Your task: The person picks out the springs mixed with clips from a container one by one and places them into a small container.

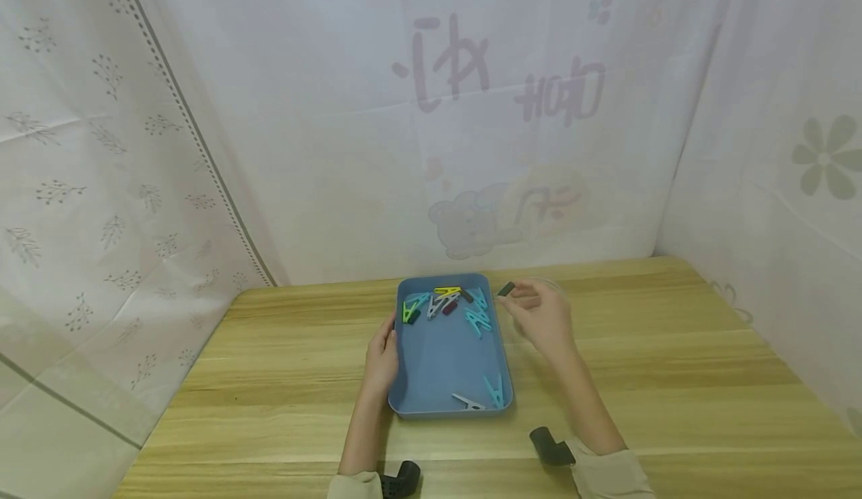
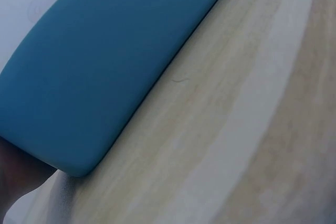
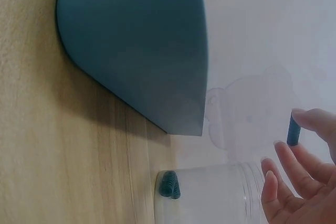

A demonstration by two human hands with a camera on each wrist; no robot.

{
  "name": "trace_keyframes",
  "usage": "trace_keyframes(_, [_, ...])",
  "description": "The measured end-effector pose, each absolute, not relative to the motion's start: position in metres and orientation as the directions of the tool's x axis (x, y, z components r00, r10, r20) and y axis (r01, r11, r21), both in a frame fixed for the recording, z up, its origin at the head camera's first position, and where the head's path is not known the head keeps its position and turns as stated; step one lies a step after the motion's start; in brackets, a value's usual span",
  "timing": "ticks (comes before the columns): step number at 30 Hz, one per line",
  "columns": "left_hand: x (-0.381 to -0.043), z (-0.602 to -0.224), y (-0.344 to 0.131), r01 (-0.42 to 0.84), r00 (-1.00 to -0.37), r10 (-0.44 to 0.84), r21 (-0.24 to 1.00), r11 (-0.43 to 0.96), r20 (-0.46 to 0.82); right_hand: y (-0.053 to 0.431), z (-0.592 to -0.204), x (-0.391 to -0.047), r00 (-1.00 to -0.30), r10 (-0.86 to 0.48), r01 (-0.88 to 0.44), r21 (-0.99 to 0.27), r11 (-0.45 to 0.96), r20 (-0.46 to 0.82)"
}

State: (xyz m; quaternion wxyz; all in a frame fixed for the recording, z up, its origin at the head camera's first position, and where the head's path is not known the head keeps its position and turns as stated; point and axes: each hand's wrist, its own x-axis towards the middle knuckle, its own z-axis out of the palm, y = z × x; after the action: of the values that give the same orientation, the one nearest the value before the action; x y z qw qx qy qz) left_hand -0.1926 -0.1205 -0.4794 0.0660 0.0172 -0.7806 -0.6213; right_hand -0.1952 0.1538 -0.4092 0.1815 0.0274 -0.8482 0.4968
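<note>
The right-hand grip (image 1: 544,318) pinches a small dark green piece (image 3: 293,129) end to end between thumb and fingertip, a hold that probably keeps it easy to release. The piece is just beside the blue tray (image 1: 438,364), near an upright clear jar (image 3: 215,190) with green pieces (image 3: 169,184) at its bottom. The left-hand grip (image 1: 382,360) touches the tray's left wall, likely steadying it; I can't tell whether its fingers curl. Inside, clothespins (image 1: 478,319) cluster mostly toward the far end. Tray and jar share the wooden surface (image 1: 269,372), seemingly within easy reach.
</note>
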Motion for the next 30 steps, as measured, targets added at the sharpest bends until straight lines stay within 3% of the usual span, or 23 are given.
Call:
trace_keyframes(11, [-0.192,-0.478,-0.121,0.053,-0.992,-0.103,0.974,0.219,0.077,0.16,-0.405,-0.192,-0.953,0.147,-0.164,-0.859,0.485,0.265])
trace_keyframes(30, [-0.191,-0.477,-0.121,0.052,-0.992,-0.104,0.976,0.212,0.076,0.17,-0.403,-0.191,-0.946,0.177,-0.148,-0.848,0.509,0.271])
